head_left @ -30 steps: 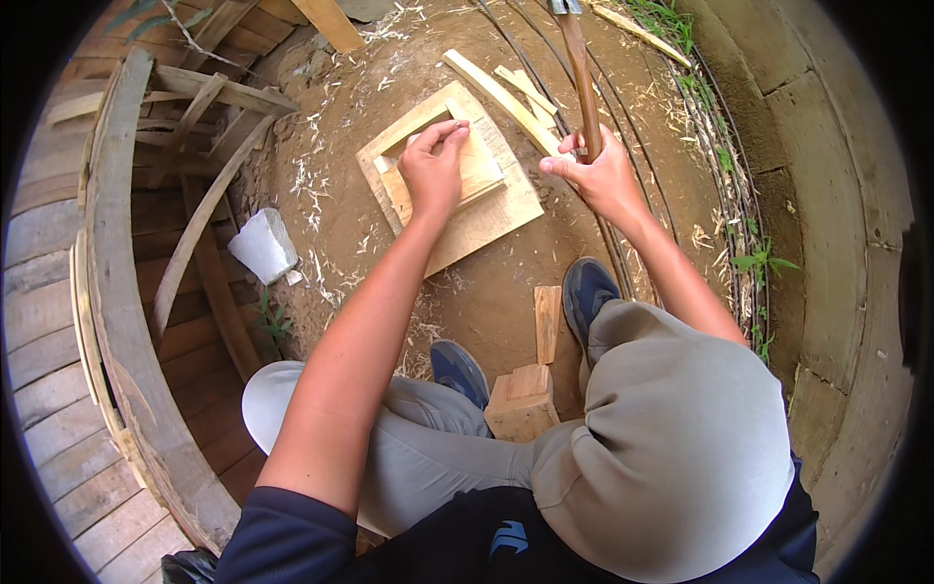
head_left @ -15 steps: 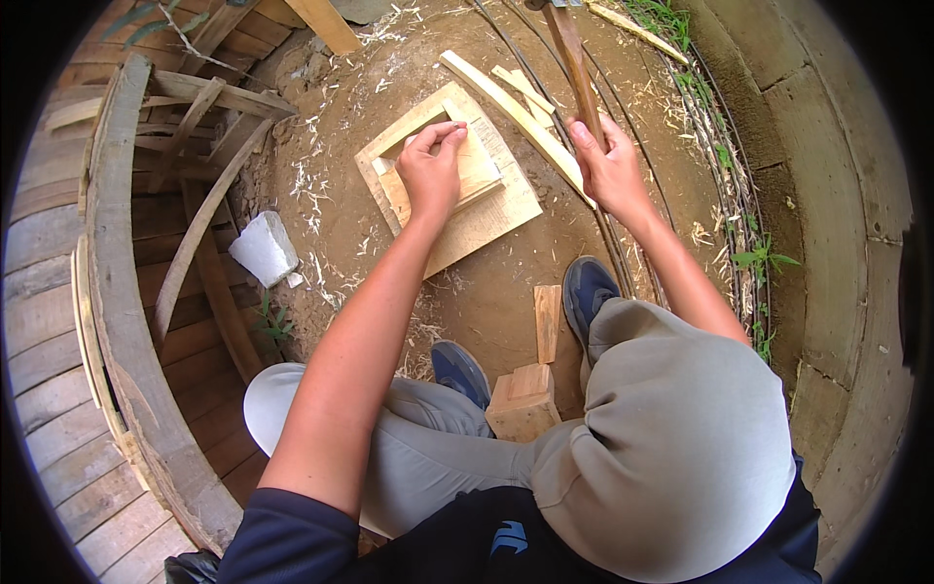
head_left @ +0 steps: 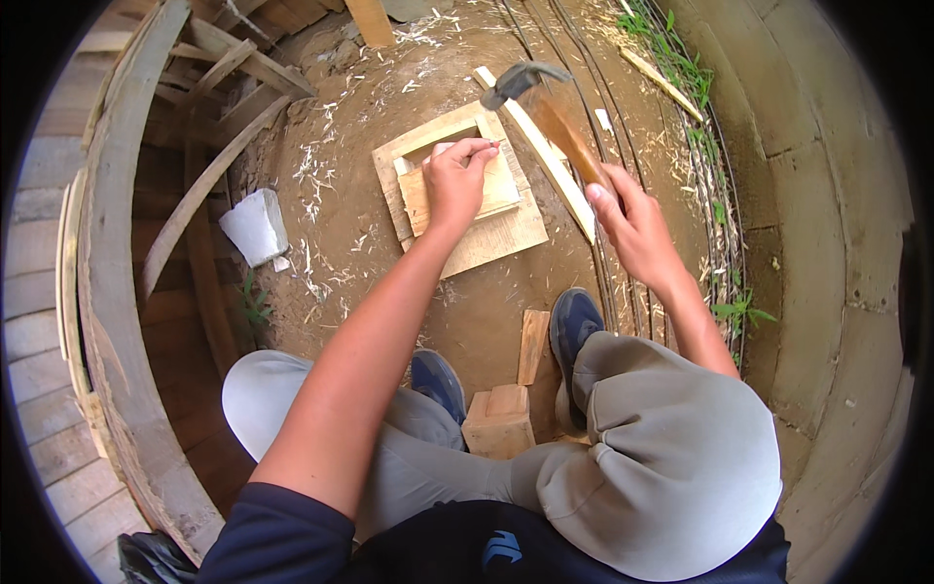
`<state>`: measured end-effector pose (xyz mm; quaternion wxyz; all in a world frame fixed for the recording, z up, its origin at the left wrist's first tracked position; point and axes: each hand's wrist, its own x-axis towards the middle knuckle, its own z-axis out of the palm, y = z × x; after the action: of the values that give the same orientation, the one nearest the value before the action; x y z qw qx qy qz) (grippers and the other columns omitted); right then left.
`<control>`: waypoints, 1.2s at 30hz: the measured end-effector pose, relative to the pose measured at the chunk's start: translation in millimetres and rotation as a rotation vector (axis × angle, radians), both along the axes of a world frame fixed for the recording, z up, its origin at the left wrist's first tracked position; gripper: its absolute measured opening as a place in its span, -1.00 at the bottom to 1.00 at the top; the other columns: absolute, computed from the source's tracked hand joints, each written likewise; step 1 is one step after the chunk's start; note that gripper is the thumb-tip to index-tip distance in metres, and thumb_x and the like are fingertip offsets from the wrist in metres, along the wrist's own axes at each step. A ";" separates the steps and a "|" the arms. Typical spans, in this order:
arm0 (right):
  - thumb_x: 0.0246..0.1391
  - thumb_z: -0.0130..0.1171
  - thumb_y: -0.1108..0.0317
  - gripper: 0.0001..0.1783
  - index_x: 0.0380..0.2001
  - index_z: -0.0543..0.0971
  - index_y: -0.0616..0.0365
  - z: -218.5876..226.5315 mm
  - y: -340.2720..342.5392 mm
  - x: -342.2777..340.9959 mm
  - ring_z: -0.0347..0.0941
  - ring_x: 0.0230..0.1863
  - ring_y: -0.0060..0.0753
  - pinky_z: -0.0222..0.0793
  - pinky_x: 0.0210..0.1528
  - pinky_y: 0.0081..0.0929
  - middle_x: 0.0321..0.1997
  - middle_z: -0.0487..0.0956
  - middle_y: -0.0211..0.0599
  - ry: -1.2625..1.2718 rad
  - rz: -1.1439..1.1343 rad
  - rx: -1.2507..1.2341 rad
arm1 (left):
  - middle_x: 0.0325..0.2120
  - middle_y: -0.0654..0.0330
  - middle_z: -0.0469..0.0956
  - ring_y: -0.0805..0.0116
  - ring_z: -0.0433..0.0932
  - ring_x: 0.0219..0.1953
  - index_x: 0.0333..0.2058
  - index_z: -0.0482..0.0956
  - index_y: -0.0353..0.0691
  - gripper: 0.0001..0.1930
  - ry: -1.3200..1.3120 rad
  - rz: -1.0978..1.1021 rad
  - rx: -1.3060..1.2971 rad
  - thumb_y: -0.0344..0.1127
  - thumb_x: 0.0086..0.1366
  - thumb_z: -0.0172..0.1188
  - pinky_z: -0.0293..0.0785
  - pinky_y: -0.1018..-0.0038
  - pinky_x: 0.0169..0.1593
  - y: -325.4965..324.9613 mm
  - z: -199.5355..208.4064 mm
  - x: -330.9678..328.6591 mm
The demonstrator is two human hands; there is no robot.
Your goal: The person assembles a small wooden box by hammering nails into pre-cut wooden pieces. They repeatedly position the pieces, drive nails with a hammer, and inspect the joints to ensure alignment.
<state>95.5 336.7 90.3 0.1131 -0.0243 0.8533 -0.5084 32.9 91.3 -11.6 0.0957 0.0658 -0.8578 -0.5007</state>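
My right hand point(head_left: 637, 229) is wrapped round the wooden handle of a claw hammer point(head_left: 566, 134), whose dark metal head is raised beyond my left hand. With fingertips pinched together, my left hand point(head_left: 455, 183) is at the far right part of a small wooden box or frame point(head_left: 496, 190). What sits in that pinch is too small to make out. A gap shows between the frame's pieces at its far side. Beneath it lies a flat, light wooden board point(head_left: 520, 232) on the dirt ground, set at an angle.
Long wooden strips point(head_left: 545, 161) and dark cables point(head_left: 623, 146) lie right of the board. A wooden block point(head_left: 498, 419) and a short wood piece point(head_left: 533, 346) are between my shoes. A whitish stone block point(head_left: 255, 227) lies left, near a timber structure point(head_left: 122, 292). Wood shavings litter the dirt.
The hammer has come down and nearer, its head now fully in view and tilted left toward the frame. My left hand still pinches at the frame. The whole view has shifted slightly.
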 end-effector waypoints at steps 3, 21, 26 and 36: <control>0.43 0.12 0.14 -0.63 0.07 0.48 0.22 12.3 -9.3 5.1 0.59 -0.34 0.12 0.41 -0.26 -0.06 -0.39 0.58 0.17 0.080 0.088 0.162 | -0.32 0.10 0.70 0.28 0.64 -0.24 -0.26 0.83 -0.13 -0.87 0.056 0.008 -0.008 -0.30 0.22 0.45 0.53 0.36 -0.07 -4.3 -2.6 1.3; 0.42 0.11 0.17 -0.75 -0.04 0.41 0.09 27.6 -18.8 9.0 0.58 -0.27 0.39 0.43 -0.28 0.20 -0.28 0.65 0.13 0.222 0.163 0.589 | -0.40 0.14 0.72 0.24 0.62 -0.27 -0.30 0.83 -0.09 -0.89 0.124 0.031 -0.179 -0.28 0.21 0.45 0.49 0.30 -0.05 0.2 -2.2 4.3; 0.41 0.12 0.19 -0.75 -0.02 0.41 0.10 30.0 -25.5 12.3 0.58 -0.28 0.38 0.43 -0.29 0.20 -0.29 0.65 0.15 0.255 0.152 0.567 | -0.41 0.13 0.70 0.22 0.62 -0.29 -0.30 0.83 -0.10 -0.89 0.162 0.014 -0.149 -0.27 0.21 0.45 0.49 0.28 -0.07 -2.2 -4.9 3.7; 0.43 0.10 0.19 -0.76 -0.10 0.40 0.13 29.8 -30.4 11.5 0.58 -0.31 0.41 0.42 -0.32 0.19 -0.41 0.63 0.18 0.228 0.131 0.561 | -0.37 0.13 0.71 0.20 0.61 -0.25 -0.29 0.84 -0.07 -0.90 0.136 0.010 -0.155 -0.26 0.22 0.44 0.46 0.29 -0.02 -0.9 -1.6 4.7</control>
<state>107.0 306.3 120.1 0.0514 -0.1040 0.9642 -0.2386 37.6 90.4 -13.2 0.1609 0.0284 -0.8851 -0.4358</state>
